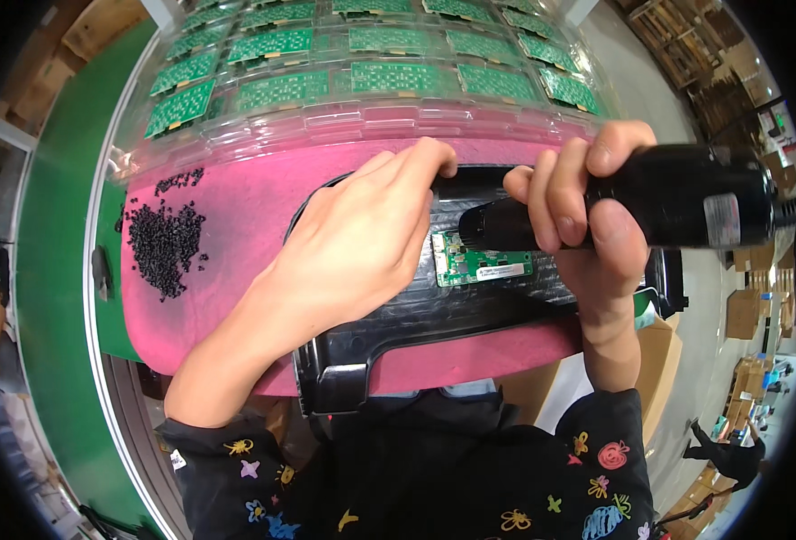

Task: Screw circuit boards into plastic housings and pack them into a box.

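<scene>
Workshop bench with pink mat, black panel lying on it, small green board set in the panel, left hand pressed flat on panel, holding nothing, right hand gripping black screwdriver over the board, screws heaped left, trays of boards behind.

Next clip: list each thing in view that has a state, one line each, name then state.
Left hand: flat on the black housing, pressing it down.
Right hand: gripping the electric screwdriver.
Screwdriver: level, tip over the green board.
Green board: lying in the housing.
Screws: loose pile on the pink mat.
Trays: filled with boards.
</scene>
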A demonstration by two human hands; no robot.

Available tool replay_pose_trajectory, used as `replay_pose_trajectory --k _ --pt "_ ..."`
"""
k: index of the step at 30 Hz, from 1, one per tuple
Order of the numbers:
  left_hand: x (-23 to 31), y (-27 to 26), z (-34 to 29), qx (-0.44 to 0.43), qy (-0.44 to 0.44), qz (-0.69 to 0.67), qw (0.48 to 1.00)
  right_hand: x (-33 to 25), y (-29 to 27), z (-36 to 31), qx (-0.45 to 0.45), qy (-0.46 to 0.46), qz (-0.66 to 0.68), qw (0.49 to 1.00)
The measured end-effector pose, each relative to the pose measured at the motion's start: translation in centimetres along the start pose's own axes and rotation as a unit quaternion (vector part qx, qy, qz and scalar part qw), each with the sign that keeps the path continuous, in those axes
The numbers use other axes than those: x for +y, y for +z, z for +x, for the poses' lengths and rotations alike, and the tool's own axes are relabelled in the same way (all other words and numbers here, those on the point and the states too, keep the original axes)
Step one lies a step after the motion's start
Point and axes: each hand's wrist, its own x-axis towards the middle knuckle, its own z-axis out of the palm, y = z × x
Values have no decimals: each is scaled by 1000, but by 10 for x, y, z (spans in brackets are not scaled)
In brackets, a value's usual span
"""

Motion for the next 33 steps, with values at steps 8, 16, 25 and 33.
replay_pose_trajectory --k 8,16,25,33 --pt "-15 -3 -2 -50 21 11 998 -1 21 30 -59 120 -158 978" --pt "-8 -8 -2 -73 7 -8 997 12 24 30 -20 74 -50 996" --pt "-3 -7 0 -94 2 -10 996 2 3 9 13 -18 35 999" --pt "3 -4 5 -97 -6 -180 979 -15 -5 6 -9 -57 144 988"
